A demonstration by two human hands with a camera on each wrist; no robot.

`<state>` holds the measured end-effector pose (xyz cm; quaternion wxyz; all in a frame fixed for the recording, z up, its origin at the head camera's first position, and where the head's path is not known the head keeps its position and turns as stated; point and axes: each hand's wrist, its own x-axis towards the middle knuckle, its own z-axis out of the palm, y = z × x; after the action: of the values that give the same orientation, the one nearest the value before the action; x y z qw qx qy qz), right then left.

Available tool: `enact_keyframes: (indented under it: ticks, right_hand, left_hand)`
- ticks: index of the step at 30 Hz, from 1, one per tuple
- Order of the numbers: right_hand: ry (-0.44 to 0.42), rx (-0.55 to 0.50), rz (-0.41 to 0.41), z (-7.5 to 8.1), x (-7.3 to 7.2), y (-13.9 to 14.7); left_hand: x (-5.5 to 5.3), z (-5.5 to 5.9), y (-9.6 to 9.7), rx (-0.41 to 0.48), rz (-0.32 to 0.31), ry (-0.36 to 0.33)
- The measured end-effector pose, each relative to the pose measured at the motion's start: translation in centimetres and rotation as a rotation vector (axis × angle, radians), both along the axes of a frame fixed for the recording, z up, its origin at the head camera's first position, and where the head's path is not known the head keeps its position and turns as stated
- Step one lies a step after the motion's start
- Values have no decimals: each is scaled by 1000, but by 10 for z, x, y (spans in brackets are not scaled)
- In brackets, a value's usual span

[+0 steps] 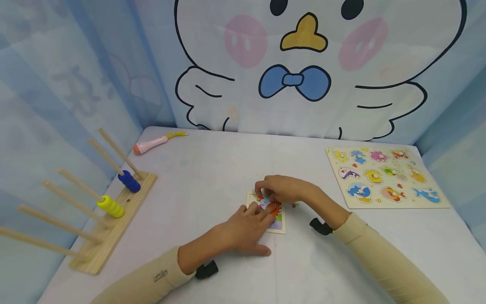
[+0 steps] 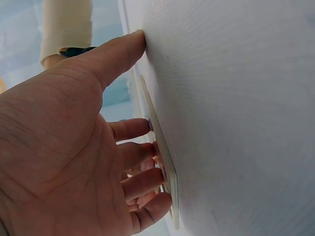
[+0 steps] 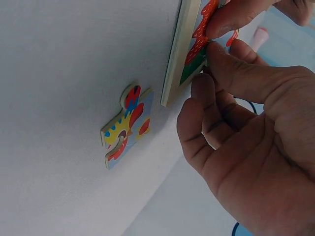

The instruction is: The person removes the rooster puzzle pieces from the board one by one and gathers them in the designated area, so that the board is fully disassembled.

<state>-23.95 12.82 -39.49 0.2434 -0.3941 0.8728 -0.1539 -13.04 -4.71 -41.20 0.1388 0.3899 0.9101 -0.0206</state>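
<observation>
A small framed jigsaw puzzle [image 1: 279, 228] with a bright picture lies on the white table. My left hand [image 1: 247, 230] rests its outstretched fingertips on the picture, its thumb spread out onto the tablecloth. From the left wrist side, the thin puzzle frame [image 2: 165, 147] shows edge-on beneath those fingers. My right hand [image 1: 282, 188] is bent over the far right corner of the frame. In the right wrist view its thumb and forefinger pinch a puzzle piece at the picture's edge, mostly hidden by the fingers. A loose jigsaw piece [image 3: 129, 127] lies beside the frame.
A wooden peg counting stand [image 1: 127, 207] with blue and yellow beads stands on the left. Farther back lies a pink-handled pen-like tool [image 1: 152, 144] with a yellow cord. A sea-animal knob puzzle board [image 1: 395, 202] lies at the right. A printed curtain [image 1: 296, 114] hangs behind the table.
</observation>
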Motion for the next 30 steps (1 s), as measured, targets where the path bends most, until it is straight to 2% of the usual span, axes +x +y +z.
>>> enact_keyframes:
  ticks: [10, 18, 25, 30]
  right_hand:
    - [-51, -112, -74, -5, -1, 9]
    - [-38, -150, -70, -9, -8, 19]
    - [-97, -250, -90, -10, -10, 28]
    - [-145, -340, -158, -3, -11, 47]
  left_hand:
    - [-1, -2, 1, 20, 8, -2]
    - [-1, -4, 1, 10, -11, 29]
    - [-1, -4, 0, 12, -7, 7]
    - [-1, -4, 1, 11, -7, 0]
